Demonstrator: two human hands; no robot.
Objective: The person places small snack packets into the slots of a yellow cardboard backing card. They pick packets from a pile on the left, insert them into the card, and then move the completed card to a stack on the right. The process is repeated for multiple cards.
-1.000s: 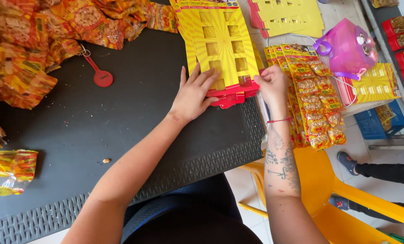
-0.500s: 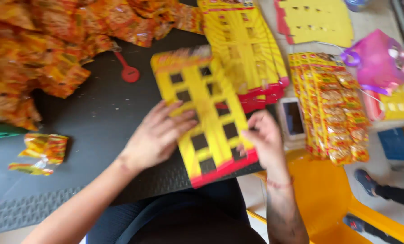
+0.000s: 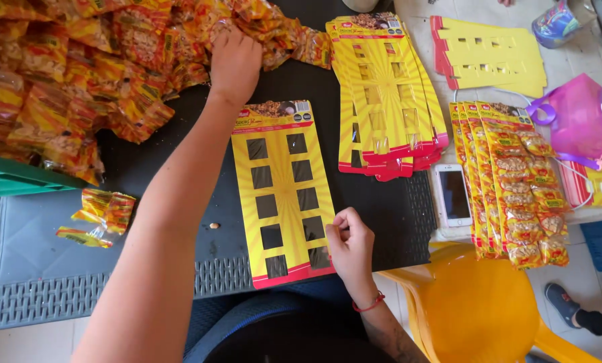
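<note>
Yellow display card [image 3: 282, 191] flat on dark desk [image 3: 382, 222], centre. Right hand [image 3: 350, 243] at card's 4 o'clock corner, grip loosely curled, fingertips touching edge. Left hand [image 3: 234, 62] at 11 o'clock, grip closed into snack packet pile [image 3: 79, 74].

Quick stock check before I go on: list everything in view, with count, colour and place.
Display card: one, yellow with a red edge and ten cut-out windows, flat on the dark mat in front.
Card stack: one pile, yellow and red, right of it.
Snack packets: large heap, orange and yellow, top left.
Loose packets: a couple, left on the mat.
Filled cards: overlapping pile, far right.
Phone: one, white, beside them.
Blank cards: yellow, top right.
Bag: one, pink.
Chair: one, yellow, lower right.
Left hand: in the packet heap.
Right hand: at the display card's lower right corner.
</note>
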